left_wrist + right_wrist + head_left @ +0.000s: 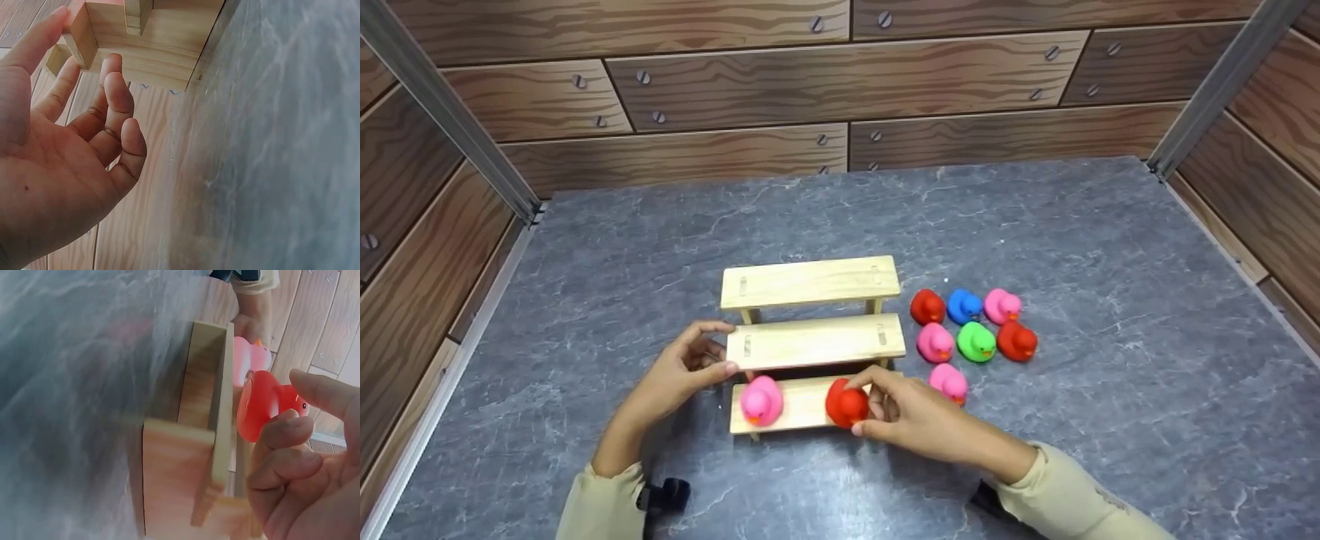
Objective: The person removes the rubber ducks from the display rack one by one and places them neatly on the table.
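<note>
A small three-step wooden stand (814,341) is on the grey surface. My left hand (684,367) is at its left side, thumb and forefinger pinching the end of the middle step; in the left wrist view, the other fingers of that hand (73,152) curl loosely beside the wood. On the lowest step, my right hand (919,416) pinches a red rubber duck (847,403) near the right end. The right wrist view shows this red duck (264,405) between thumb and fingers. A pink duck (762,401) sits on the same step's left end.
Right of the stand, several rubber ducks stand in rough rows: red (928,307), blue (964,306), pink (1002,305), green (976,342) and more. One pink duck (949,383) is partly behind the right hand. Wood-patterned walls (840,82) enclose the surface.
</note>
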A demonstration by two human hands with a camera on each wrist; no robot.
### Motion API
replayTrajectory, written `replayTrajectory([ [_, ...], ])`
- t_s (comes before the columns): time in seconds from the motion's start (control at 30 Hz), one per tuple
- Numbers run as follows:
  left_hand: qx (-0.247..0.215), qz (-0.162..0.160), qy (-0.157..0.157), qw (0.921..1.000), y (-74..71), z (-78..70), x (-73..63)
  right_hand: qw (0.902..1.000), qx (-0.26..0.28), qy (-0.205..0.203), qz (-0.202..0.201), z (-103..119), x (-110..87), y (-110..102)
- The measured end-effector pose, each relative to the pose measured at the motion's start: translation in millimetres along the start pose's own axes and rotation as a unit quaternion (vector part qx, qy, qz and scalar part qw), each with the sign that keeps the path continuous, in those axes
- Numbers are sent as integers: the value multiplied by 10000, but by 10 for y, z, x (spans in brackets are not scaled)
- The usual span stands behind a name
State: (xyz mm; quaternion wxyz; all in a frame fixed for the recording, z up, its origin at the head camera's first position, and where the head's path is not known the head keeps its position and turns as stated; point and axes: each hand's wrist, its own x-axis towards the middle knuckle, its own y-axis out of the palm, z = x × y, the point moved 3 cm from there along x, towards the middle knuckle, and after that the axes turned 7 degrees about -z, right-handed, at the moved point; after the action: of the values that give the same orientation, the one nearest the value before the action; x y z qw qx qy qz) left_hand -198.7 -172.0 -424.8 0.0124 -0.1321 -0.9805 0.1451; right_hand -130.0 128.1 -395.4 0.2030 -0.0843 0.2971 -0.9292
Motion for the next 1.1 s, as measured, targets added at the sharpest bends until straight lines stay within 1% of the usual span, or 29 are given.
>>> replayTrajectory([
  [0.13, 10, -23, -19, 10000, -4, 8, -1, 9994, 323, 73, -40, -18, -42, -105],
  [0.23, 5, -18, -16, 10000, -10, 17, -4, 9986, 520, 5, -95, -36, -72, -184],
  [0.37, -23, 14, 34, 10000, -7, 24, 3, 9981, 575, -157, -180, -81, -124, -290],
  [0.5, 1, 8, 28, 10000, 1, 29, 8, 9975, 629, -217, -246, -154, -201, -407],
  [0.67, 9, -9, 39, 10000, 0, 26, 9, 9978, 555, 38, -350, -245, -278, -561],
  [0.9, -25, -30, 5, 10000, -3, 36, 7, 9961, 721, 330, -377, -306, -385, -720],
  [1.1, -20, -10, 80, 10000, -10, 37, 8, 9954, 641, 556, -439, -370, -469, -849],
])
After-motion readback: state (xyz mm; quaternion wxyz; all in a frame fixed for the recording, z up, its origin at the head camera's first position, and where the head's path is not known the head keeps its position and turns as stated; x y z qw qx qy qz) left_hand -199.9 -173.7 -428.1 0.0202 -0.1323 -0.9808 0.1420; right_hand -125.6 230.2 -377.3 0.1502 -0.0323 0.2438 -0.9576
